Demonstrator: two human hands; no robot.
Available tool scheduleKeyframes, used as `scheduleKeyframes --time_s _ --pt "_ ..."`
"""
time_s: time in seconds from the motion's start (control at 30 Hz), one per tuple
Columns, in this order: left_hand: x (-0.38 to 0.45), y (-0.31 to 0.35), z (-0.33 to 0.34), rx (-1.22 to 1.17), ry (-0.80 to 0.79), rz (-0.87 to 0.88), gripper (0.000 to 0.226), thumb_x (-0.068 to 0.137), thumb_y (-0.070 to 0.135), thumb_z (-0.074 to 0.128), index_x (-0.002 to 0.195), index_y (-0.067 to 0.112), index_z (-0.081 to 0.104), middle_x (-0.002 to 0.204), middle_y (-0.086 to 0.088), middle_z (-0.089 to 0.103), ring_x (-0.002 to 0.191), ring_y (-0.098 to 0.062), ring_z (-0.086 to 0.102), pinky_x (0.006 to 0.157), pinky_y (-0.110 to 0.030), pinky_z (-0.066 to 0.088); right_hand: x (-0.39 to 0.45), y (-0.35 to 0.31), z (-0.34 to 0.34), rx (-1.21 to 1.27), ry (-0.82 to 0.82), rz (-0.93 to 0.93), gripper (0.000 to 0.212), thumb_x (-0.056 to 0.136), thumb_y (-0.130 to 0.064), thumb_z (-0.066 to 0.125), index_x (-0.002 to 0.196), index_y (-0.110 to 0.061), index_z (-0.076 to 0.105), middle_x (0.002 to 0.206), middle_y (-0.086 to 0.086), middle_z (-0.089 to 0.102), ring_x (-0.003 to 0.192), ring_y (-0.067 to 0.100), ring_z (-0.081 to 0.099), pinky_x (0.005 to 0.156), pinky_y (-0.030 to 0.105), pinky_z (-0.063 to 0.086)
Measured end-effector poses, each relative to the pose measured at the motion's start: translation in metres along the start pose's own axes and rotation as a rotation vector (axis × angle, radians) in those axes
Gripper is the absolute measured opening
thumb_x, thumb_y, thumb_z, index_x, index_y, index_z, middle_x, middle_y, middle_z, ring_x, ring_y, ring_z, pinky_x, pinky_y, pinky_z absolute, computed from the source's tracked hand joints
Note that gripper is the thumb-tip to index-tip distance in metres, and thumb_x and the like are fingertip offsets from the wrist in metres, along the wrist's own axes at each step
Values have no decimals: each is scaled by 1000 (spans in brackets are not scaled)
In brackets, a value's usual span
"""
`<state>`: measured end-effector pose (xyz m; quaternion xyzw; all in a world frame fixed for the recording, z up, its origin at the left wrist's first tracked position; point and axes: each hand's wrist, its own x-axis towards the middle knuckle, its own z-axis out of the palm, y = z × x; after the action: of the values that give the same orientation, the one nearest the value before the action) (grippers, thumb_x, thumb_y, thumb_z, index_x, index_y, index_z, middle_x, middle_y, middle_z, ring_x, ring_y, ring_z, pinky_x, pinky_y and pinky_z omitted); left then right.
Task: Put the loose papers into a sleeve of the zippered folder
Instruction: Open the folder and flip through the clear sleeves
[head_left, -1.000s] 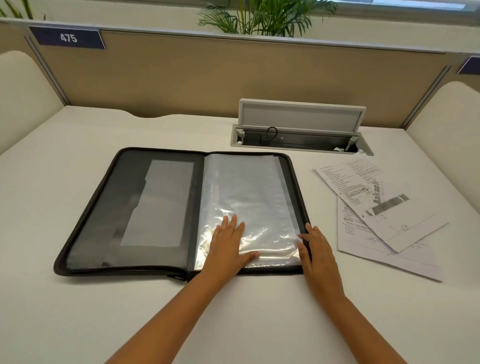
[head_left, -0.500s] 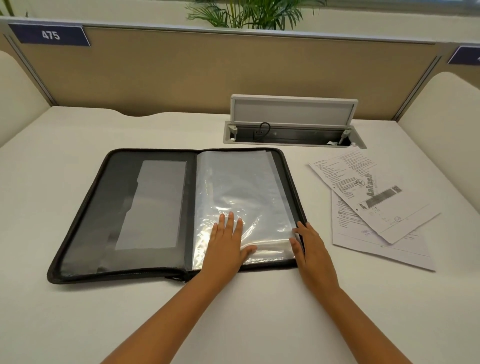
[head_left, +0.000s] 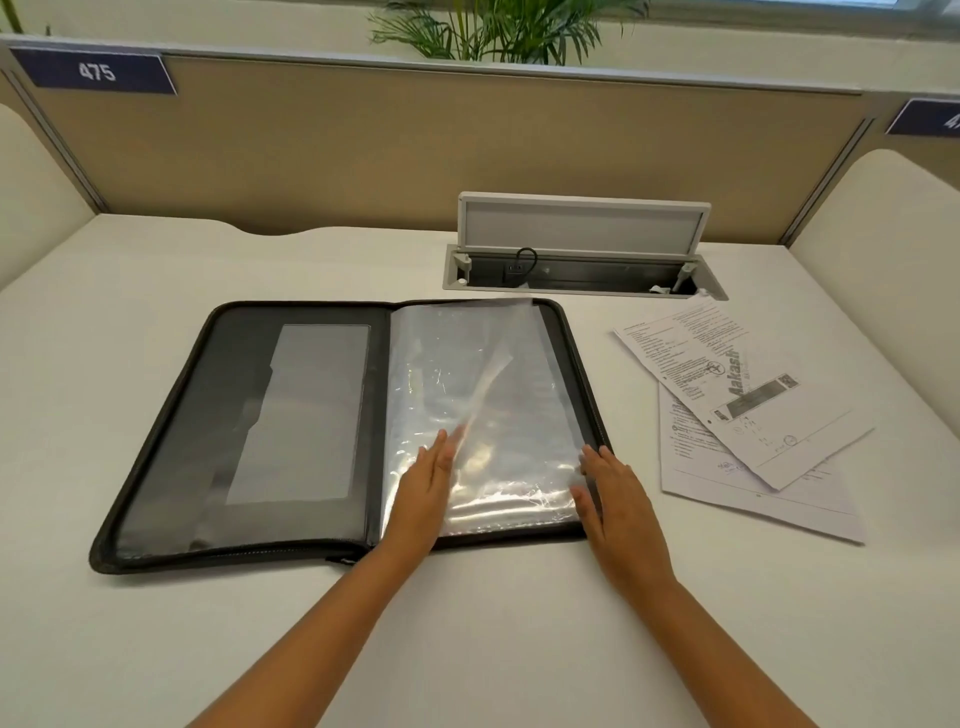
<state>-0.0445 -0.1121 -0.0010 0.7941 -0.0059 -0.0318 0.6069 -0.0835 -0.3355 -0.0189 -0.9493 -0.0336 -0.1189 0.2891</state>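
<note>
Change, head view: your left hand has gone from lying flat on the clear sleeves to standing on edge, and one clear sleeve has risen from the stack and now stands partly lifted and blurred; your right hand has stayed at the folder's right edge.
Left hand: you have it on edge at the near left part of the sleeve stack, fingers straight and together, their tips against the lifted sleeve; nothing is pinched that you can see.
Right hand: you have it flat, fingers straight, resting on the near right corner of the sleeves and the folder's black rim.
Zippered folder: it lies open on the white desk in front of you, black, with a grey inner pocket on the left half and the stack of clear sleeves on the right half.
Loose papers: they lie on the desk to the right of the folder, apart from it, two or more printed sheets overlapping at an angle, none in a sleeve yet.
Cable box: set into the desk beyond the folder, lid standing open.
Partition: beige, behind the desk, with a blue plate reading 475 at the left.
Plant: green fronds above the partition.
</note>
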Motion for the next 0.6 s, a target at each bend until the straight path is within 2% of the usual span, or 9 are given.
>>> scheduleKeyframes --time_s 0.07,0.2,0.27,0.3,0.37,0.4,0.5,0.6 --pt "-2 6 -7 -162 129 18 38 98 27 30 131 17 47 131 6 50 127 -9 43 102 -19 33 1 0 1 -22 12 0 39 93 -21 52 129 -7 51 136 4 53 134 19 38 112 42 32" --pt "-15 0 -30 -224 337 33 37 99 25 29 118 10 58 114 10 61 110 -2 54 89 -6 41 1 0 2 -14 18 14 36 90 -15 57 124 -5 55 130 7 57 132 22 42 109 43 36" --pt "-20 -5 -43 -206 392 -23 41 98 30 30 114 7 60 106 -1 64 97 -11 58 84 -18 48 1 1 2 -22 7 18 34 91 -16 55 123 -4 56 131 6 56 132 20 41 110 41 35" --pt "-22 -6 -51 -177 430 -61 43 98 33 31 106 3 61 95 -8 63 85 -17 58 75 -26 49 2 2 2 -20 4 16 32 91 -16 55 120 -3 58 131 5 56 132 20 41 110 41 35" --pt "-27 -9 -65 -142 531 -109 43 98 34 34 77 3 56 68 -11 52 62 -18 49 57 -29 41 2 2 3 -7 5 11 28 90 -15 56 116 -4 59 131 5 57 132 20 40 109 40 36" --pt "-31 -10 -72 -142 575 -122 43 97 35 35 67 8 50 61 -8 46 55 -15 46 55 -29 40 2 3 2 2 6 14 27 90 -15 56 115 -5 59 131 4 57 132 20 40 109 39 36" --pt "-45 -12 -89 -184 600 -124 50 95 40 38 57 8 44 49 -2 47 49 -14 53 57 -27 49 2 3 2 25 9 29 21 91 -18 55 108 -8 61 132 1 55 134 17 38 108 39 37" --pt "-69 -11 -82 -166 507 -49 61 88 52 44 49 5 39 33 1 38 32 -9 43 40 -18 42 2 3 4 54 1 54 24 91 -22 54 112 -10 60 133 -3 54 134 13 37 107 41 39"
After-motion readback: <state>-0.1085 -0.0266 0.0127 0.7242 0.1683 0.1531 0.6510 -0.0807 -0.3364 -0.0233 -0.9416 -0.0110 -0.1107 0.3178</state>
